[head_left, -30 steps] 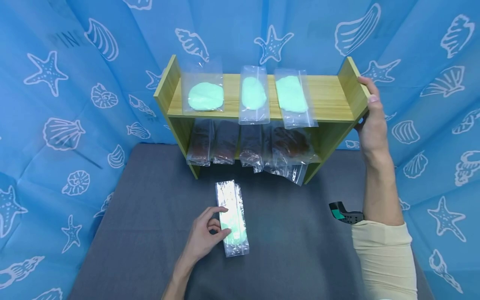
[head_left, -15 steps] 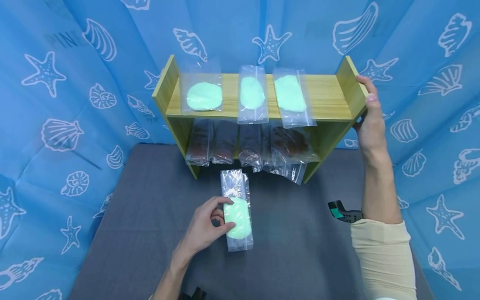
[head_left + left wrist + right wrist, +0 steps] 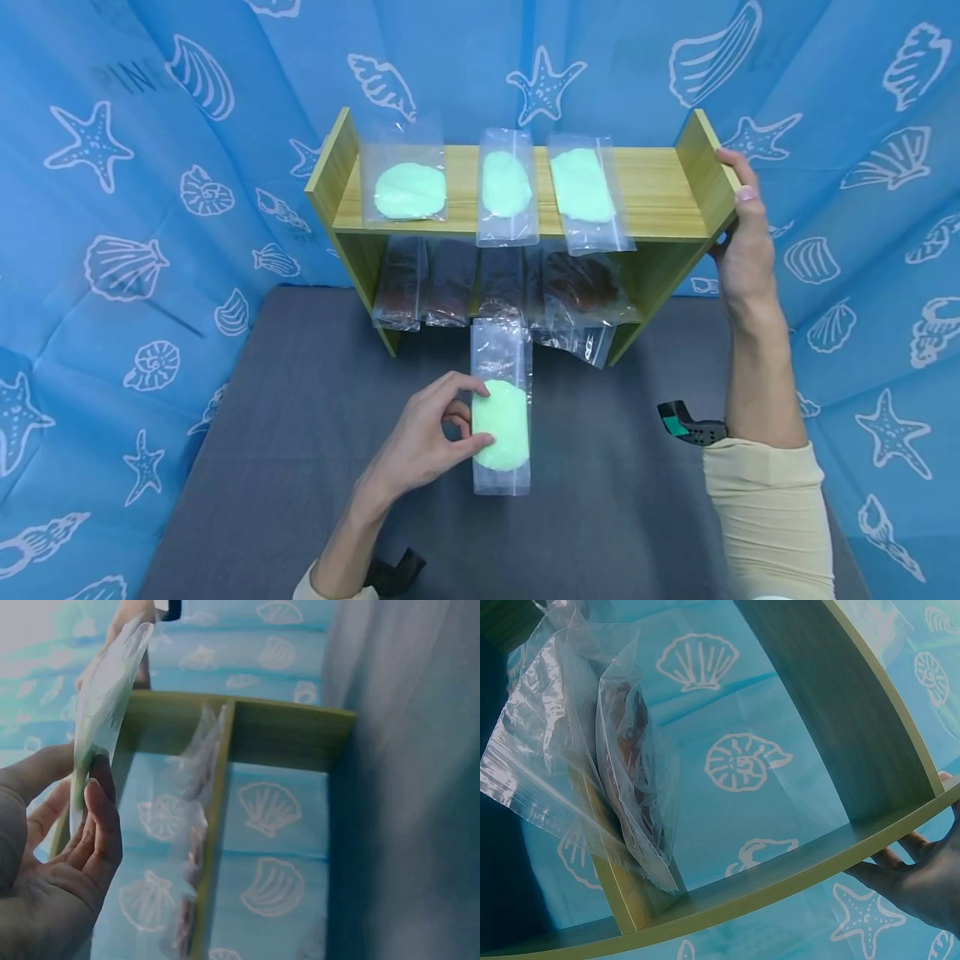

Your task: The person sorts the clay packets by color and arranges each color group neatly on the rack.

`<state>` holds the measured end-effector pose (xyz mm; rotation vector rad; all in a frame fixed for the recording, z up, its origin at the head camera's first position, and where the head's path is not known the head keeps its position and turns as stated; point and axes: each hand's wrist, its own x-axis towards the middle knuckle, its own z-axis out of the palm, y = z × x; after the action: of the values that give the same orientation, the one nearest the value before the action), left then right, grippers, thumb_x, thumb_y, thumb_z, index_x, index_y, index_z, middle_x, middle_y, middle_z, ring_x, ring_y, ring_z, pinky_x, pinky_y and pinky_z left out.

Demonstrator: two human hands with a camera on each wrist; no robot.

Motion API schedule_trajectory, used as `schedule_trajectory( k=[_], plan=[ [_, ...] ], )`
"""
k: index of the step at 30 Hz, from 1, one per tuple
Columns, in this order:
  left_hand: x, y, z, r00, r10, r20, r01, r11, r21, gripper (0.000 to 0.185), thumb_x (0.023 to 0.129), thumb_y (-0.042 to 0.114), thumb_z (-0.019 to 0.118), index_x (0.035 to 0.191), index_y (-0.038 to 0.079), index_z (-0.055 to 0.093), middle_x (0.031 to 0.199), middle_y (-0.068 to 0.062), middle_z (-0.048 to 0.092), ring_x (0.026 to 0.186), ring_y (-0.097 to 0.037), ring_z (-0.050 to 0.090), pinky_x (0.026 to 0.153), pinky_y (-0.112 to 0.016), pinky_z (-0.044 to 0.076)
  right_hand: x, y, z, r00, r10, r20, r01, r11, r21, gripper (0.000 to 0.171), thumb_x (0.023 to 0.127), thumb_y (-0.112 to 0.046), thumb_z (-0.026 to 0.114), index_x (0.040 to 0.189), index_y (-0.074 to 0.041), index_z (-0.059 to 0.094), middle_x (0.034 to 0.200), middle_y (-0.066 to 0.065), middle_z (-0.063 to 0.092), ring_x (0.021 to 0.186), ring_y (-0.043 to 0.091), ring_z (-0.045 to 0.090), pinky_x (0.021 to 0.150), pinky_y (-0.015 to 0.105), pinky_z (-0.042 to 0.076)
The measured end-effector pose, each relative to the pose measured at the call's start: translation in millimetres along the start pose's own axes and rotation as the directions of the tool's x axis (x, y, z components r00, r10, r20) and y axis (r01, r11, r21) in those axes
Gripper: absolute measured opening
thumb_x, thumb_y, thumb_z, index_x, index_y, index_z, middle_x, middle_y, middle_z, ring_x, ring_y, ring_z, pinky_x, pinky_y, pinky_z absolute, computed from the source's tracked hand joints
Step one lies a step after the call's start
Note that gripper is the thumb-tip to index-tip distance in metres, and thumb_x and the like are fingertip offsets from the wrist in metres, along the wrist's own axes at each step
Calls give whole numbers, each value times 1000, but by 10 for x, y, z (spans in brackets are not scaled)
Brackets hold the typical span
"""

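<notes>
1. Nearest to us, our left hand [image 3: 423, 442] pinches a clear plastic bag [image 3: 501, 408] by its left edge, thumb below and fingers curled over the top; the bag sits just right of the hand, lifted above the grey desk [image 3: 300, 467]
2. The bag's long axis runs away from us toward the shelf [image 3: 660, 187], its empty crinkled end pointing at the lower tier, the lower half filled by a flat, smooth, pale green disc
3. In the left wrist view the bag [image 3: 105, 705] shows edge-on and thin, so it looks limp and slippery
4. The left hand is much the nearer to the bag; our right hand [image 3: 742, 242] is well apart, fingers wrapped round the shelf's right side panel, gripping it
5. A black and green clip-like object [image 3: 686, 423] lies on the desk by the right forearm
6. Farther off, the lower tier holds dark brown bags [image 3: 450, 287] standing in a row, glossy and wrinkled
7. The wooden top board carries three green-filled bags [image 3: 506, 187] lying flat, with free board to their right
8. Behind everything hangs a blue cloth [image 3: 150, 167] printed with white shells and starfish
</notes>
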<state>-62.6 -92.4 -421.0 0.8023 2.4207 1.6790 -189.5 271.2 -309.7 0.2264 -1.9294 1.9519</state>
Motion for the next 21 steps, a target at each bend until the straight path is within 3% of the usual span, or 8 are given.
schedule_trajectory(
  k=[12,21],
  plan=[
    [243,250,25,988,154,5,-154,988,11,52,78,14,86,122,13,59,107,1,59,70,-7,61,65,-25,54,-17,9,-13,1000,3,5,-3,1000,-11,48,99,-38,37,145,-28,48,124,12,41,102,24,43,76,40,36],
    [455,442,47,954,300,15,-301,954,19,57,78,16,86,126,11,57,110,0,57,75,-3,59,69,-22,54,-7,6,-11,1000,6,2,-6,1000,-14,49,99,-38,36,145,-28,48,124,12,42,101,24,44,75,39,37]
  ],
)
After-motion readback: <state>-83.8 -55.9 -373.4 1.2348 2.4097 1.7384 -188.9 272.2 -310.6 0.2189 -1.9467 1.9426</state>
